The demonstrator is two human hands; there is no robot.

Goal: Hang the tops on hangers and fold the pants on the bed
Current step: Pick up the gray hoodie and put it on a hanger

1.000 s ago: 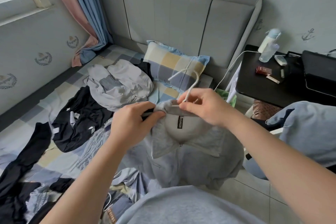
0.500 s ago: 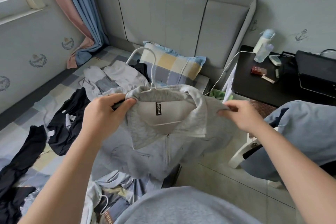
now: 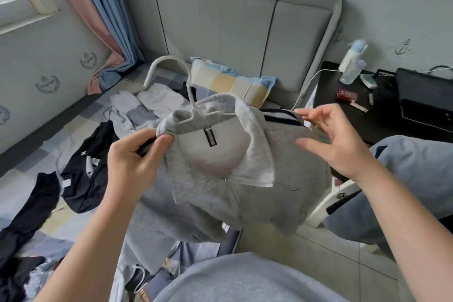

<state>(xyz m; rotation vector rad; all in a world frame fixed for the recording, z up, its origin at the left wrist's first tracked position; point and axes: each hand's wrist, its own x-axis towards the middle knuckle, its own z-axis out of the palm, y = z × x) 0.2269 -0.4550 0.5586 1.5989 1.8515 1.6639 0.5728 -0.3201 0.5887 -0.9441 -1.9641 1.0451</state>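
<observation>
A grey zip-up top with a wide collar hangs in front of me on a white hanger, whose hook rises above the collar. My left hand grips the top's left shoulder with the hanger end under the cloth. My right hand is at the right shoulder, its fingertips pinching the dark striped trim there while the other fingers spread. The top's lower part droops toward the bed.
Black garments and a pale grey garment lie strewn on the checked bed, with a pillow at the headboard. A black bedside table holds bottles and small items. A blue garment lies on the right.
The top has risen and spread wider on the hanger. My right hand went from the hanger hook to the right shoulder and now loosens its fingers there.
</observation>
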